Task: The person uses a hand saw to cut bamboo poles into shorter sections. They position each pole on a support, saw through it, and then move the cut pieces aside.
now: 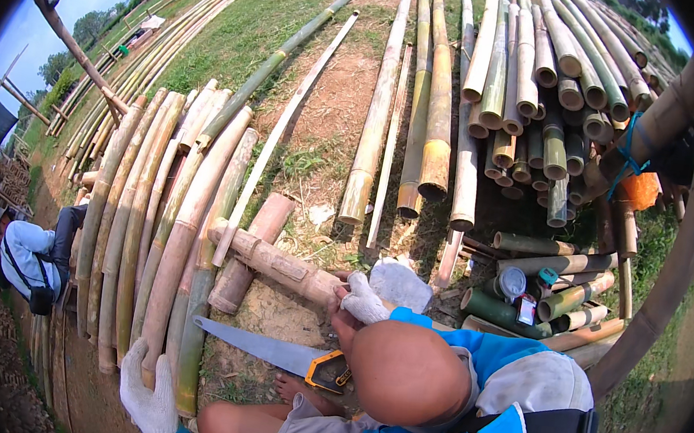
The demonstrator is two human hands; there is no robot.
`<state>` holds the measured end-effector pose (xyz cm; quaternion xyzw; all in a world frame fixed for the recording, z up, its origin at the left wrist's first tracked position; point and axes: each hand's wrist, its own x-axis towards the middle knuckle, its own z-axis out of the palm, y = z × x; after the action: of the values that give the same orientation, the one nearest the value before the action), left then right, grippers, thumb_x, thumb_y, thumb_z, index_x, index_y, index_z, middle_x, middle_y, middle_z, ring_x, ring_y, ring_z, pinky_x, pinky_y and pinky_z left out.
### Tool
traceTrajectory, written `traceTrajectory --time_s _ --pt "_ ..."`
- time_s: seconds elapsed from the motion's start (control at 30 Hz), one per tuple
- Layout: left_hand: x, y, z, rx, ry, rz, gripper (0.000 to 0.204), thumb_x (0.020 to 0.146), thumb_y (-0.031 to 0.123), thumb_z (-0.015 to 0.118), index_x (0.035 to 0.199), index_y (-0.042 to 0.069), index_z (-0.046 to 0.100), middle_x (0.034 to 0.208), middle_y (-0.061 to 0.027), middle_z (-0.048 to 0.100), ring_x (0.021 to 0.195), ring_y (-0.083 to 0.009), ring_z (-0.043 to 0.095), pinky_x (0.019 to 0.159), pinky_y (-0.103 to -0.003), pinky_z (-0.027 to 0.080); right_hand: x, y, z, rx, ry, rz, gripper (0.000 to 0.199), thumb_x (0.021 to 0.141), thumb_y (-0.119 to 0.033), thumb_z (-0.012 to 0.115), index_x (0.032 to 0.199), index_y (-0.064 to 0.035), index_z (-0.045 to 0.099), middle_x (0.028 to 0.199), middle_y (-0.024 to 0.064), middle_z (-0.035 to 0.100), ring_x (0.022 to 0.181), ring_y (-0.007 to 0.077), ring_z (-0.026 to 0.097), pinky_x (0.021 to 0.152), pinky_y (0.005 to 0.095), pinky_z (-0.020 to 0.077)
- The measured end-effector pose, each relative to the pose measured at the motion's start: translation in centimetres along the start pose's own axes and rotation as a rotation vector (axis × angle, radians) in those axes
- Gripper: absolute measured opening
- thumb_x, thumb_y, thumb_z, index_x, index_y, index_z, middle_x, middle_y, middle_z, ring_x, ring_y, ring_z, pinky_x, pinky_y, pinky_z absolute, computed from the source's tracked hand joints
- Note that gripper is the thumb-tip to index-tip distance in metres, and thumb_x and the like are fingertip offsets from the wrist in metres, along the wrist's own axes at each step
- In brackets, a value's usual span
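Observation:
My left hand [149, 394], in a white knitted glove, is at the lower end of a long pinkish bamboo pole [196, 219], thumb on one side and fingers on the other. My right hand [366, 300], gloved too, reaches past my bent bare knee [407, 377] and grips a shorter bamboo piece [284, 265]. That piece lies crosswise over a thick bamboo block [242, 277] on the ground. In front of me rests a handsaw [267, 351] with an orange and black handle, touched by neither hand. Bare toes show beside the bamboo piece under my right hand.
Cut bamboo poles [113, 219] lean in a row at left, beside a seated person [29, 261]. Longer poles [434, 133] lie ahead, and a large stack [544, 77] stands at far right. A pale stone [401, 284] and short bamboo pieces [577, 297] sit nearer, with a bent post [675, 281] beyond.

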<state>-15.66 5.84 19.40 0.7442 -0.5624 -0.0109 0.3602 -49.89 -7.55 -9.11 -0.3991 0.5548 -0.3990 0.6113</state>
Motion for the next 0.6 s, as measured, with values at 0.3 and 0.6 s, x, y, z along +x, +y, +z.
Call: traceTrajectory --time_s 0.3,0.6 --pt "3.6 3.1 9.1 -0.016 -0.646 0.404 0.046 0.089 0.02 0.09 0.128 -0.001 0.077 0.117 -0.0202 0.08 0.108 -0.039 0.078 0.097 -0.046 0.061 10.1 4.4 -5.7 -0.352 0.312 -0.073 0.064 0.103 -0.035 0.083 0.15 0.0017 0.061 0.118 0.0197 0.074 0.102 0.0255 0.073 0.085 0.04 0.0603" --pt "3.7 -0.1 10.2 0.09 -0.84 0.499 0.044 0.092 0.024 0.086 0.129 0.003 0.077 0.116 -0.0198 0.08 0.105 -0.0395 0.077 0.093 -0.048 0.06 23.4 1.4 -10.2 -0.107 0.495 0.0 0.093 0.1 -0.058 0.078 0.16 0.0064 0.05 0.149 0.0285 0.063 0.134 0.0357 0.065 0.106 0.0463 0.0553"
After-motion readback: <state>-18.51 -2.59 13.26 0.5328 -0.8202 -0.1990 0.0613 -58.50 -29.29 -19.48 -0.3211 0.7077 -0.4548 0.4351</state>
